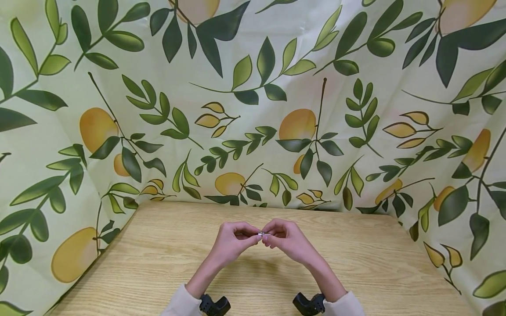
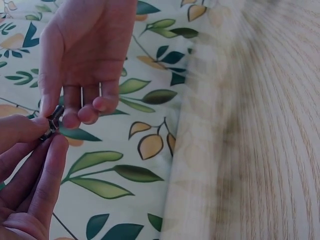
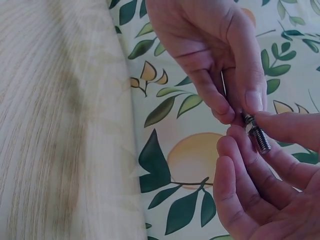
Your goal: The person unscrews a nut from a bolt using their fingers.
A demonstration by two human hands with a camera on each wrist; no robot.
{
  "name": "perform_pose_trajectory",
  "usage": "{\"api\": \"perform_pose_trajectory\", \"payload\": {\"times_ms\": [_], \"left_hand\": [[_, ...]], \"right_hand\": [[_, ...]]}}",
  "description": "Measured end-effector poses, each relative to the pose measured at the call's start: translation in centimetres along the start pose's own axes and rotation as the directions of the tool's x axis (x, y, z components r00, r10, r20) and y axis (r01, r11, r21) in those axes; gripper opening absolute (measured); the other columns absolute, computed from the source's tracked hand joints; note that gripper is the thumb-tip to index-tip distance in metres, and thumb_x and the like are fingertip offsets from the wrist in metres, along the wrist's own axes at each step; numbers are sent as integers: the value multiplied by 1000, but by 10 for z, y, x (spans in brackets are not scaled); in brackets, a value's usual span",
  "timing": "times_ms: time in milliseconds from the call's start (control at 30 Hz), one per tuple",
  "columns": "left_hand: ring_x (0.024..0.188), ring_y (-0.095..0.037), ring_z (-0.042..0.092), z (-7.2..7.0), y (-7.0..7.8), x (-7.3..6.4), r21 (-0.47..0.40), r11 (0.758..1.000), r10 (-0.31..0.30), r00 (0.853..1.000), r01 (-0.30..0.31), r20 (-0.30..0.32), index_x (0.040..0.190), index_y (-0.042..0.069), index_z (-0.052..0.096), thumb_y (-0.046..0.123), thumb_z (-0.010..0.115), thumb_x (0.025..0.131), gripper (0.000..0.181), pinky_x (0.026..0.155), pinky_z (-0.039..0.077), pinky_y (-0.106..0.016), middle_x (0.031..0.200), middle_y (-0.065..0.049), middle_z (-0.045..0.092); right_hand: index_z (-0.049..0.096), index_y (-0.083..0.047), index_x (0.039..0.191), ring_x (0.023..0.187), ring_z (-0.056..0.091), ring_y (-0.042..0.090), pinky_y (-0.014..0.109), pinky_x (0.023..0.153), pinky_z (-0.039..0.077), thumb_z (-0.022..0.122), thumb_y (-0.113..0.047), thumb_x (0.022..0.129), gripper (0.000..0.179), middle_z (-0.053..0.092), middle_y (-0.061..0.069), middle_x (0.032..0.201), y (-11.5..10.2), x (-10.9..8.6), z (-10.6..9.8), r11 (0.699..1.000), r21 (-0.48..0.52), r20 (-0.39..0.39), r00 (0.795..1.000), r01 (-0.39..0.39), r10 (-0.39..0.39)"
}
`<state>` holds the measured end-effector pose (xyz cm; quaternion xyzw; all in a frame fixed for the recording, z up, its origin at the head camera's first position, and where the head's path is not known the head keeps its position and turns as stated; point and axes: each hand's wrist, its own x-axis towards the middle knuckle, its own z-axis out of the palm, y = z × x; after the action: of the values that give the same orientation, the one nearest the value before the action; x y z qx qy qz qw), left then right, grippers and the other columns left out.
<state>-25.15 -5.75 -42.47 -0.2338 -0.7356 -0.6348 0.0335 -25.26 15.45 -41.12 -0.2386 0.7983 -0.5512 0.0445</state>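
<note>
A small metal bolt [image 3: 262,142] with a threaded shank and a nut-like collar [image 3: 250,126] spans the two hands' fingertips; in the head view the bolt [image 1: 260,235] is a tiny silvery piece. Thumb and fingers of my left hand [image 1: 234,241] pinch one end of it. From the other side my right hand [image 1: 289,240] pinches it too, thumb tip against the collar in the right wrist view. The left wrist view shows the bolt [image 2: 54,120] as dark metal, partly hidden by fingertips. Both hands are raised over the table, tips meeting.
The light wood table [image 1: 166,245] stretches beneath both hands. Cloth printed with fruit and leaves [image 1: 245,145] hangs behind it and along the sides. A black wrist camera mount [image 1: 215,304] sits at the left cuff, another mount [image 1: 309,303] at the right cuff.
</note>
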Motion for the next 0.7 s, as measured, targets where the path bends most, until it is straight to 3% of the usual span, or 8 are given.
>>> {"api": "perform_pose_trajectory", "payload": {"times_ms": [433, 700], "left_hand": [[85, -31, 78, 0, 1, 0, -3, 1000, -6, 1000, 6, -12, 97, 4, 80, 10, 81, 89, 11, 74, 64, -23, 97, -16, 79], [82, -21, 78, 1, 0, 0, -3, 1000, -13, 1000, 13, -13, 97, 4, 80, 8, 81, 88, 10, 74, 64, -23, 96, -16, 79]], "right_hand": [[70, 6, 108, 82, 70, 16, 29, 72, 63, 64, -17, 102, 25, 74, 18, 94, -1, 0, -1, 999, -31, 15, 1000, -18, 18], [70, 4, 106, 83, 70, 17, 30, 73, 63, 65, -16, 101, 21, 74, 18, 94, 0, 0, 0, 1000, -28, 16, 1000, -11, 11]]}}
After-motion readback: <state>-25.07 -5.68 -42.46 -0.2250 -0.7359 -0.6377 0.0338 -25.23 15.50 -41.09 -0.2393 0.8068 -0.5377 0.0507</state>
